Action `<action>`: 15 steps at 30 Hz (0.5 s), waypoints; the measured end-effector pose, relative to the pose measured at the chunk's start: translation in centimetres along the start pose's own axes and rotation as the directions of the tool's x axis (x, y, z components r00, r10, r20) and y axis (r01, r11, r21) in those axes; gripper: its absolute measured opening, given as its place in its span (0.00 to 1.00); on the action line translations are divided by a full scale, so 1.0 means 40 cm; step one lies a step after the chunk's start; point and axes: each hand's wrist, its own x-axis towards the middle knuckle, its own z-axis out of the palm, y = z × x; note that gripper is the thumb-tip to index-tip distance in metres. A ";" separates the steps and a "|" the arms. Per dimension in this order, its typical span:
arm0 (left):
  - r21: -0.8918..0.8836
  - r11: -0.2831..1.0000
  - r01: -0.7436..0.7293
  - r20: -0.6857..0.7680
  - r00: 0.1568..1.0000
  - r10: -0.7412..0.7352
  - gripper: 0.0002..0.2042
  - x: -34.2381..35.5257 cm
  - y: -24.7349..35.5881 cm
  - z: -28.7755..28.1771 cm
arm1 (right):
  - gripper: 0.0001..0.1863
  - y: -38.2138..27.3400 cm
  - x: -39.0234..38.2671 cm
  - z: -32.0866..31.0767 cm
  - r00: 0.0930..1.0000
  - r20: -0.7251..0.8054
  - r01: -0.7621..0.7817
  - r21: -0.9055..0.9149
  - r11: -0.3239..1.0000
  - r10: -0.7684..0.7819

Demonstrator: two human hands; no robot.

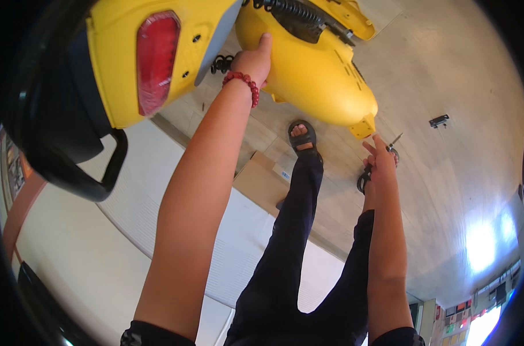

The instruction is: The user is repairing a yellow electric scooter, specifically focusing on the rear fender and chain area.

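Touched the yellow shell (313, 81) with the left hand (253, 60) near its wide upper end, fingers too hidden to tell any grip. Gripped a screwdriver (396, 139) in the right hand (380, 158), just beside the narrow end, down and rightward along the long axis, over the floor (446, 179).

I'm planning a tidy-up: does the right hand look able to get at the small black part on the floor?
Probably, with some stooping: nothing shows between the right hand and the small black part, though that hand holds a slim pointed tool.
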 end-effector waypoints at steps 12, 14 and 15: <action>-0.025 0.978 0.205 -0.044 0.978 -0.206 0.36 -0.001 0.025 -0.016 | 0.20 -0.119 -0.029 0.090 0.986 -0.094 -0.151 -0.129 0.980 0.140; -0.001 0.982 0.191 -0.092 0.977 -0.191 0.35 0.002 0.047 -0.002 | 0.19 -0.114 0.012 0.073 0.971 -0.073 -0.235 -0.134 0.963 0.227; 0.013 0.978 0.210 -0.101 0.973 -0.207 0.35 -0.006 0.065 -0.002 | 0.19 -0.111 0.024 0.065 0.948 -0.052 -0.317 -0.148 0.937 0.313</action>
